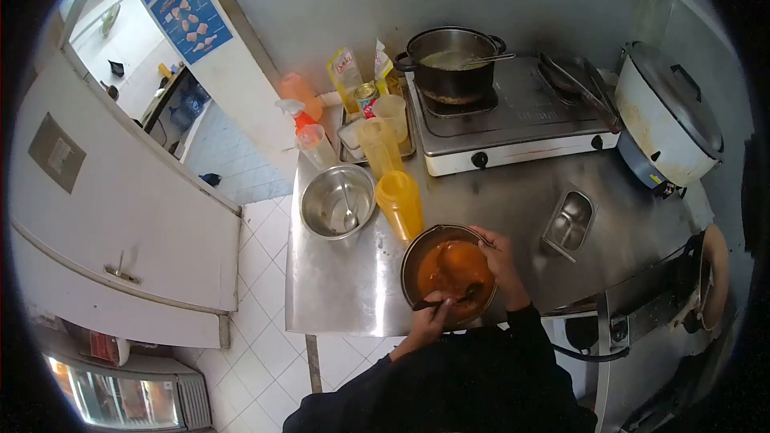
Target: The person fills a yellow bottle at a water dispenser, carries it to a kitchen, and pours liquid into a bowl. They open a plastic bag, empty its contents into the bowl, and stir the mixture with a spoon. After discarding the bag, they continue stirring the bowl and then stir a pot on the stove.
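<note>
A dark round pot point(407, 274) of orange-red sauce point(443, 261) stands at the front edge of the steel counter. My left hand point(430, 319) is closed around the dark handle of a spoon point(472, 292), whose head sits in the sauce at the near right side. On the pot's right rim, my right hand point(501, 263) is closed, fingers over the edge. Just behind the pot, a yellow plastic bottle point(399, 196) leans close to the rim. To its left is a steel bowl point(309, 216) with a metal spoon point(350, 212) inside.
A black pot point(449, 72) sits on the gas stove point(521, 132). At right are a rice cooker point(670, 104) and a small steel container point(572, 220). A spray bottle point(313, 140), a clear yellowish container point(379, 147) and a tray of packets stand at the back left.
</note>
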`<state>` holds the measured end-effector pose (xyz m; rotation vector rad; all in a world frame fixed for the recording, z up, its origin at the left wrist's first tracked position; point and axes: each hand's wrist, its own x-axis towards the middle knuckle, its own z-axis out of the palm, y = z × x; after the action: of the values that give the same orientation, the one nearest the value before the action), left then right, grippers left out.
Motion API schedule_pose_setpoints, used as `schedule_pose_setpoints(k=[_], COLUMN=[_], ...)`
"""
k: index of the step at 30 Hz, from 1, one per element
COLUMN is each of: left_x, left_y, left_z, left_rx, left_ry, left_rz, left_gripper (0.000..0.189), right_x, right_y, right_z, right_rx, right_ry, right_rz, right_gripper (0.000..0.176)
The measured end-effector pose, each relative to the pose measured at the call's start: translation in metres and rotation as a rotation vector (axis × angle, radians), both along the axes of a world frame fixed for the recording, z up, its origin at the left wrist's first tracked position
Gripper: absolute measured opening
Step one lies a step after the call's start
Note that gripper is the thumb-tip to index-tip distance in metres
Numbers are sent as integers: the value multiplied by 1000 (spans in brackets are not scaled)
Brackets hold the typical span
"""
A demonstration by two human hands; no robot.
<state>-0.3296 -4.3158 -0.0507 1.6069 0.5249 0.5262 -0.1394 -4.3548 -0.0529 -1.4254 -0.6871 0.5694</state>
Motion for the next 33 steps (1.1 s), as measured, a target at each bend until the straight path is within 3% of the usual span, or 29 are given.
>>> schedule_pose_setpoints(k=[2,7,9,11,13,20,23,26,28,32,33], left_x=[18,37,34,20,4,-23,-11,6,18,38,39], left_y=[-1,28,43,54,62,47,33,18,11,25,33], left_z=[3,15,16,17,13,30,43,43,36,13,12], left_rx=[215,364,547,647,848,756,559,417,223,191,314], left_ry=[-78,-116,-150,-66,110,256,222,168,82,9,-36], left_rz=[27,4,-86,-171,-398,-533,-536,-439,-256,-148,-116], left_gripper=[13,9,9,13,19,21,18,13,11,10,10], right_x=[-2,-2,-3,-5,-5,0,-1,0,1,1,2], right_y=[-3,-9,-8,-9,-8,-4,-2,-1,-1,-3,-4], right_z=[3,-6,-5,2,-1,-7,-10,-16,-12,-11,-13], right_rx=[-28,24,-8,7,19,25,22,18,31,2,38], right_ry=[17,147,189,151,117,127,160,117,101,26,46], right_rz=[-16,-1,-28,-30,-32,-28,-32,-31,-23,-20,2], right_gripper=[31,28,28,28,29,29,29,28,28,27,27])
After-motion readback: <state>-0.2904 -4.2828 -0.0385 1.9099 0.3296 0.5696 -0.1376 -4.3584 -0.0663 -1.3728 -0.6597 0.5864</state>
